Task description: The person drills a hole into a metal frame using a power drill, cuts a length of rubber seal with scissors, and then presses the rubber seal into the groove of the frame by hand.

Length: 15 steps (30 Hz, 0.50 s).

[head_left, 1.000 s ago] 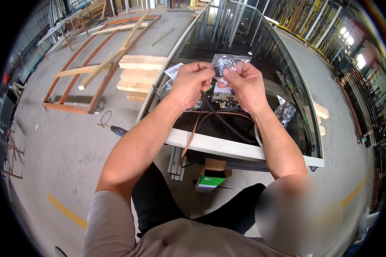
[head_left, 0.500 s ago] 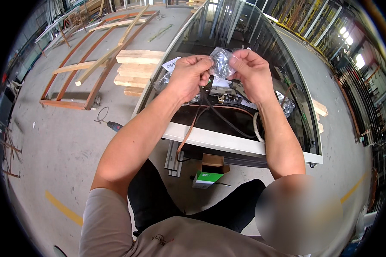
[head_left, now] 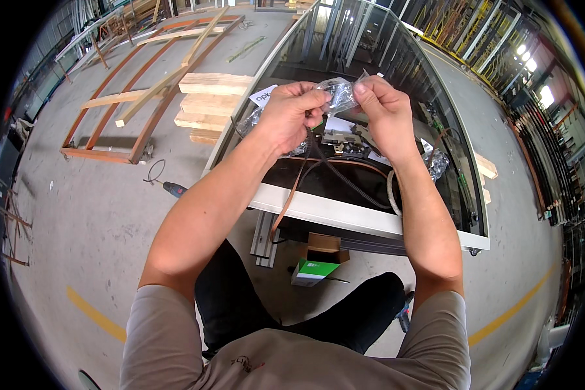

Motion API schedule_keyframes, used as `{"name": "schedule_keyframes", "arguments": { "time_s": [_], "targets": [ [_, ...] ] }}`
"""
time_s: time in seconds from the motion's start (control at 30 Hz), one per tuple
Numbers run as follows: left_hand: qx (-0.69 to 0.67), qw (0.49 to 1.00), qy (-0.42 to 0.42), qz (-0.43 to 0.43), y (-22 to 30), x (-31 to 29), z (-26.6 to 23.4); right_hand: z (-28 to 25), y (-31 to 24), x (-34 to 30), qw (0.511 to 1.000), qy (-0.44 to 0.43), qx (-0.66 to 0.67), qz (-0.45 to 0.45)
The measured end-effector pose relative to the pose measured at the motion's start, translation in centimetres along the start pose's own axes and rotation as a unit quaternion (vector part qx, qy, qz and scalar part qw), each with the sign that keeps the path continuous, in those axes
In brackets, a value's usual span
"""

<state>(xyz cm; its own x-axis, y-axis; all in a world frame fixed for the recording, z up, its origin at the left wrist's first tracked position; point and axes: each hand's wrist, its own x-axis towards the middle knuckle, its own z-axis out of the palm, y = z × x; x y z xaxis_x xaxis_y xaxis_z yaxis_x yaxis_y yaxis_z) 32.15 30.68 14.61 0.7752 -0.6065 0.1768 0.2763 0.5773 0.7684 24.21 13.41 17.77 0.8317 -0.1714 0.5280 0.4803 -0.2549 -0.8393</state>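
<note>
Both my hands hold a small clear plastic bag (head_left: pixel 338 95) with dark metal parts inside, raised above a white-framed glass panel (head_left: pixel 331 211). My left hand (head_left: pixel 291 116) pinches the bag's left edge. My right hand (head_left: pixel 381 104) pinches its right edge, fingers curled. Under my hands, on the dark glass, lie a metal fitting (head_left: pixel 340 138), white paper slips (head_left: pixel 263 96), black and brown cords (head_left: pixel 344 175) and more clear bags (head_left: pixel 435 162).
Stacked timber planks (head_left: pixel 211 104) and a curved wooden frame (head_left: pixel 130 97) lie on the concrete floor to the left. A drill (head_left: pixel 173 189) lies beside the panel. A green and white box (head_left: pixel 313 270) sits under the panel's near edge. Metal racks (head_left: pixel 500 52) stand to the right.
Both hands have lifted the clear bag up off the glass panel and brought it closer, still pinched between them.
</note>
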Motion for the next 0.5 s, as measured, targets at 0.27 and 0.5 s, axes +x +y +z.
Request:
{"name": "schedule_keyframes", "arguments": {
  "time_s": [0.27,0.5],
  "targets": [
    [0.02,1.0,-0.01,0.006,0.0,0.2,-0.9,0.6,-0.7,-0.2,0.999,0.013,0.037,-0.016],
    [0.029,0.999,0.0,0.031,0.3,-0.2,0.1,0.4,-0.9,0.0,0.991,0.074,0.09,0.07]
  ]
}}
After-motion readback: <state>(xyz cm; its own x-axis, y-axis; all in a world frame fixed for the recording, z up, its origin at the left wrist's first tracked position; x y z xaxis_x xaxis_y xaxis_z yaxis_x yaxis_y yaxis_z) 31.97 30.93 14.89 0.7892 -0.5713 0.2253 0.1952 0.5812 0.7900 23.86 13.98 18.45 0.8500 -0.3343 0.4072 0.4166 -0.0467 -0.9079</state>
